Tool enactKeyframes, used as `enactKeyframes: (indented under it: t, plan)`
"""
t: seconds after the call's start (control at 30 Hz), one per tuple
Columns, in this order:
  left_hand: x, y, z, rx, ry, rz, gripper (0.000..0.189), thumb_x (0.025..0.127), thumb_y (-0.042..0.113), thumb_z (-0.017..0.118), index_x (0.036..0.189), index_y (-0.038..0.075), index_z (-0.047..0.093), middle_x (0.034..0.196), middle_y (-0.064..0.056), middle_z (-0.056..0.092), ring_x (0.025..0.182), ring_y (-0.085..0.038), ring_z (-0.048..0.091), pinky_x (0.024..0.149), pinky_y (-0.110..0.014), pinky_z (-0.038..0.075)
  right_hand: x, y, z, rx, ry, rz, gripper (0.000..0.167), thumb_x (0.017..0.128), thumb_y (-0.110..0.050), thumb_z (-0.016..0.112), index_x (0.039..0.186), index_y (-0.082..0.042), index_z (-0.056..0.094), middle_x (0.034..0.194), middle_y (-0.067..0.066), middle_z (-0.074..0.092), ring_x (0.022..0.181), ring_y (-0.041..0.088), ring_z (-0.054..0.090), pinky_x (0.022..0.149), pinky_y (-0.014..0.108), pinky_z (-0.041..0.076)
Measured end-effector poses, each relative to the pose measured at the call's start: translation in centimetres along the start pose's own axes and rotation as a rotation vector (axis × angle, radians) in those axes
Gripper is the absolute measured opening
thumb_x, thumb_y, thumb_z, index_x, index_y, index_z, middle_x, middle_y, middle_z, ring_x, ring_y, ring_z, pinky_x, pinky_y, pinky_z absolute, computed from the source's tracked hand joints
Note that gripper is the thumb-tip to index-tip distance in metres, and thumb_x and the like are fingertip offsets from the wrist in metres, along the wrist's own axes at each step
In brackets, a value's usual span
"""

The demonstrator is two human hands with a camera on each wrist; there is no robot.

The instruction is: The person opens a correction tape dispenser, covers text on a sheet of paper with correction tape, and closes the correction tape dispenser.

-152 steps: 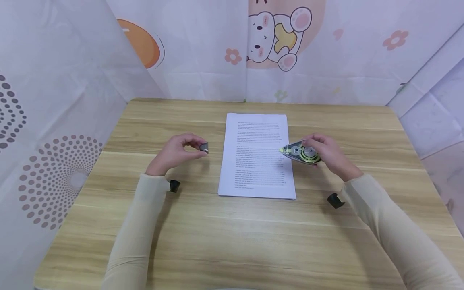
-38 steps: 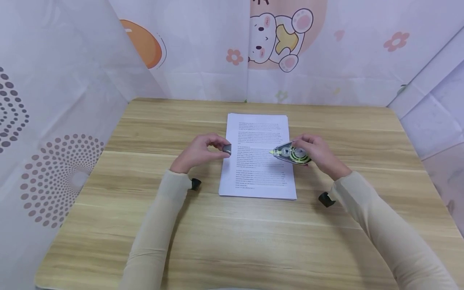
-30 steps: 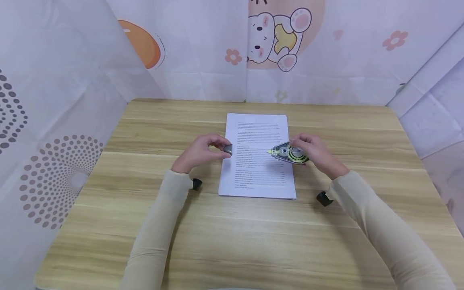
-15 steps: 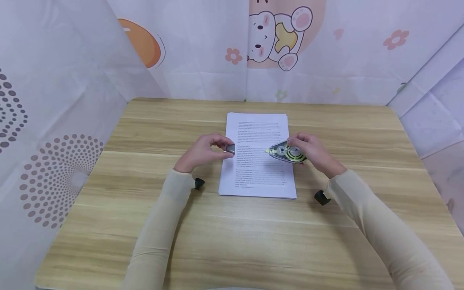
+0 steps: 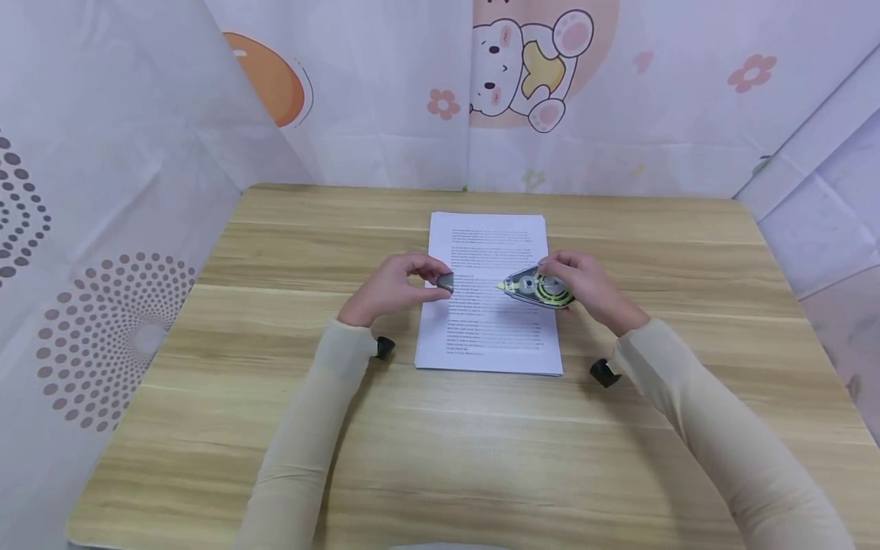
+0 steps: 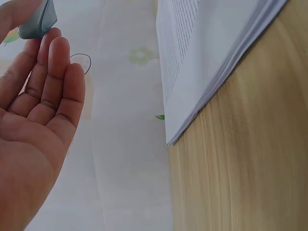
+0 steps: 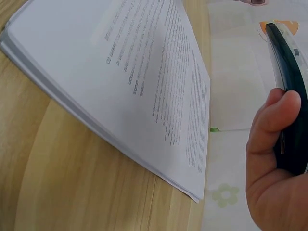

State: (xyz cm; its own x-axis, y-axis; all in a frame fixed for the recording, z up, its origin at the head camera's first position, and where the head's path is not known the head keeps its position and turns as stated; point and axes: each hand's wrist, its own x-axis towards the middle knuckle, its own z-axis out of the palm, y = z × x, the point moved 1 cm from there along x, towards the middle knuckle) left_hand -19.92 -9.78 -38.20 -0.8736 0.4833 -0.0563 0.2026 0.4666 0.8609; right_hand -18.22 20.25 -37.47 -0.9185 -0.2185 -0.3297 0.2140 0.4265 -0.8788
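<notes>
My right hand (image 5: 584,286) holds a correction tape dispenser (image 5: 532,286) with a clear-and-dark body and yellow-green parts; its pale yellow tip points left. In the right wrist view the dispenser (image 7: 291,62) shows its dark edge, with fingers curled round it. Thumb and fingertips of my left hand (image 5: 399,286) pinch a small dark grey cap (image 5: 445,282). In the left wrist view that cap (image 6: 39,21) is partly cut off at the top, and the other fingers spread loosely. Cap and tip face each other, apart, above a stack of printed paper (image 5: 488,336).
The paper stack lies flat on a wood-grain table (image 5: 440,458). A printed curtain (image 5: 371,92) hangs behind the table's far edge and along the sides. A black strap piece (image 5: 605,373) sits at the right wrist, and another black piece (image 5: 385,348) at the left.
Over the earlier frames my left hand has moved right with the cap and my right hand left with the correction tape, narrowing the gap between cap and tip. The paper has stayed in place.
</notes>
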Motion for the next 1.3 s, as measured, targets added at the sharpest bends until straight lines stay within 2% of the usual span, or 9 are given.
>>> enactKeyframes:
  t: [0.3, 0.5, 0.67, 0.9, 1.13, 1.3]
  plan:
    - [0.3, 0.5, 0.7, -0.012, 0.008, 0.012, 0.032, 0.074, 0.024, 0.079, 0.103, 0.016, 0.070, 0.097, 0.000, 0.064, 0.095, -0.022, 0.056, 0.086, -0.041, 0.045, -0.2, -0.5, 0.3, -0.007, -0.004, -0.006, 0.037, 0.094, -0.027, 0.047, 0.117, 0.001, 0.054, 0.100, 0.012, 0.055, 0.070, 0.011, 0.054, 0.049, 0.030, 0.048]
    - [0.5, 0.7, 1.2, -0.027, 0.014, 0.013, 0.031, 0.074, 0.028, 0.080, 0.102, 0.020, 0.070, 0.096, 0.003, 0.063, 0.092, -0.015, 0.055, 0.083, -0.036, 0.045, -0.2, -0.6, 0.4, -0.033, -0.001, 0.007, 0.039, 0.094, -0.031, 0.046, 0.119, -0.001, 0.054, 0.105, 0.014, 0.055, 0.077, 0.013, 0.054, 0.052, 0.031, 0.049]
    - [0.5, 0.7, 1.5, -0.042, 0.011, 0.025, 0.030, 0.073, 0.030, 0.080, 0.101, 0.022, 0.070, 0.096, 0.005, 0.063, 0.092, -0.014, 0.056, 0.087, -0.040, 0.046, -0.2, -0.8, 0.5, -0.035, 0.000, 0.002, 0.039, 0.094, -0.031, 0.046, 0.118, -0.001, 0.054, 0.104, 0.013, 0.055, 0.077, 0.013, 0.053, 0.054, 0.031, 0.050]
    - [0.6, 0.8, 1.8, -0.090, 0.005, 0.045, 0.031, 0.073, 0.027, 0.080, 0.101, 0.019, 0.069, 0.096, 0.002, 0.063, 0.093, -0.017, 0.056, 0.091, -0.048, 0.045, -0.2, -1.0, 0.8, -0.021, -0.012, 0.003, 0.038, 0.094, -0.030, 0.046, 0.118, -0.001, 0.054, 0.105, 0.014, 0.054, 0.075, 0.013, 0.054, 0.052, 0.031, 0.049]
    - [0.7, 0.9, 2.1, -0.072, -0.003, 0.033, 0.032, 0.074, 0.027, 0.080, 0.103, 0.019, 0.070, 0.097, 0.002, 0.063, 0.093, -0.016, 0.055, 0.089, -0.043, 0.046, -0.1, -1.1, 1.0, -0.001, -0.021, -0.012, 0.036, 0.094, -0.028, 0.047, 0.114, 0.000, 0.055, 0.100, 0.012, 0.055, 0.071, 0.012, 0.053, 0.050, 0.031, 0.048]
    - [0.8, 0.9, 2.3, -0.080, 0.000, 0.056, 0.031, 0.074, 0.024, 0.080, 0.103, 0.016, 0.070, 0.096, -0.001, 0.063, 0.092, -0.018, 0.055, 0.089, -0.045, 0.046, 0.0, -1.0, 1.2, 0.030, -0.027, -0.023, 0.035, 0.093, -0.027, 0.048, 0.113, 0.001, 0.054, 0.097, 0.010, 0.055, 0.069, 0.012, 0.053, 0.049, 0.032, 0.047]
